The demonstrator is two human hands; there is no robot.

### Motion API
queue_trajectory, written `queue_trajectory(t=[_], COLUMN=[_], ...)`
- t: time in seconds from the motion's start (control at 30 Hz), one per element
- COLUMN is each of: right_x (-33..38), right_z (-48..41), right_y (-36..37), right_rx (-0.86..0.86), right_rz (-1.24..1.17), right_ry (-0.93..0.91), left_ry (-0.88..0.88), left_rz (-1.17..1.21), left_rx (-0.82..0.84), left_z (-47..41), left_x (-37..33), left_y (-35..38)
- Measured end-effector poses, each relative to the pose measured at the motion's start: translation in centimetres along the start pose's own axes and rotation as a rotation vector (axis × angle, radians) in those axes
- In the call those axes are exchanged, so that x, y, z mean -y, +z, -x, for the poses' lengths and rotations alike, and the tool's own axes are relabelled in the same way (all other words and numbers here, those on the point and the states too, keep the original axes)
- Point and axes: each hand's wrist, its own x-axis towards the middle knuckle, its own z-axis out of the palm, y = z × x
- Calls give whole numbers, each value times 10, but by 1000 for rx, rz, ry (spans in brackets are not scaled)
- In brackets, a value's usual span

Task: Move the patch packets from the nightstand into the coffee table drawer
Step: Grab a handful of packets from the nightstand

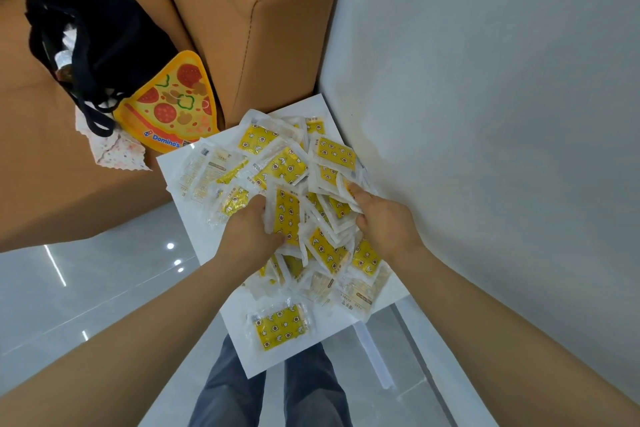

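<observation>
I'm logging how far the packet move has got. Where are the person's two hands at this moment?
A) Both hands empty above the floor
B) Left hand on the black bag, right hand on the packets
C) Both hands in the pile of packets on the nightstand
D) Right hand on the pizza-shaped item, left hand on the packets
C: the left hand and the right hand both grip patch packets in the pile on the white nightstand.

left hand (247, 236): fingertips buried among the patch packets (287, 166).
right hand (384, 218): fingers hidden under the heap; only the thumb and the back show.
packet print: too small to read.
counter (235, 333): top mostly covered by packets.
black bag (100, 35): contents largely hidden inside.
sofa (242, 10): cut off by the top and left edges.
</observation>
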Motion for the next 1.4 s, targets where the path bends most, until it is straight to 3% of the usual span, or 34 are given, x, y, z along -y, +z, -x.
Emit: queue_trajectory(t=[0.43, 0.97, 1.2, 1.4], right_x=[19, 55, 92, 140], right_z=[53, 126, 172, 197], right_y=[-31, -94, -136, -161], right_rx=[-122, -238, -284, -247], right_rz=[-420, -653, -820, -817], right_ry=[125, 178, 84, -47], left_ry=[32, 65, 72, 51], left_rz=[87, 181, 338, 487], left_rx=[-87, -195, -336, -462], left_z=[42, 132, 203, 250], left_x=[-10, -27, -25, 3], left_y=[-36, -77, -103, -132])
